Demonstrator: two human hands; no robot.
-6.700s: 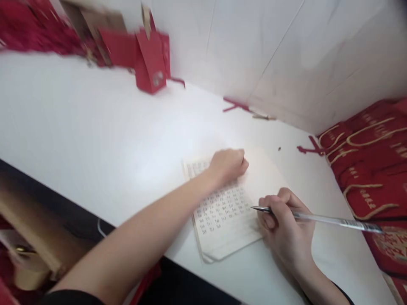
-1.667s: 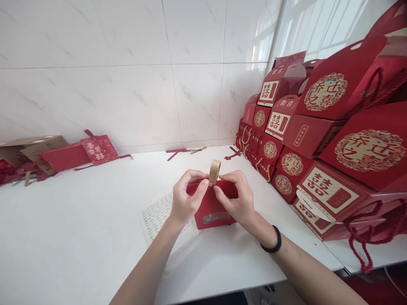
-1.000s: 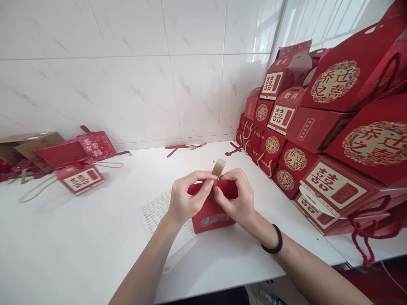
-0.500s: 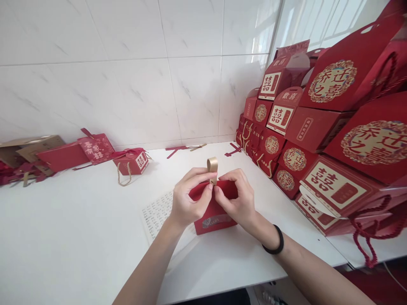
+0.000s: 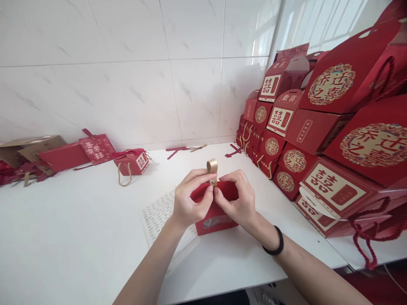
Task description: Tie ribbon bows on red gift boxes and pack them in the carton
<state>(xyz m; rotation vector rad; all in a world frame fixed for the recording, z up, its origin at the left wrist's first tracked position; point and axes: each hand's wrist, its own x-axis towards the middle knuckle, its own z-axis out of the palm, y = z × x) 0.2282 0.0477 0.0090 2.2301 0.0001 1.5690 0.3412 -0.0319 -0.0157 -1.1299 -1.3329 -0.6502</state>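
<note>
A red paper box (image 5: 218, 218) with a clear oval window in its front stands before me on the table. A gold ribbon (image 5: 212, 165) rises in a loop from its top edge. My left hand (image 5: 193, 197) pinches the ribbon's base between thumb and fingers, at the box's upper edge. From the other side, my right hand (image 5: 237, 195) pinches the same spot with thumb and index finger, its fingertips almost touching the left thumb. The ribbon's lower end is mostly hidden by my fingers. Beneath the box's left side lies a printed sheet (image 5: 157, 218).
Stacked red gift boxes (image 5: 294, 161) rise on the right, several with rope handles. At the back left are a small red box (image 5: 131, 163), flat red packets (image 5: 97, 149) and an opened cardboard carton (image 5: 40, 148). Loose ribbon pieces (image 5: 176, 150) lie along the tiled wall.
Almost nothing differs. Both hands keep their pinch at the ribbon's base, and the whole view has shifted very slightly.
</note>
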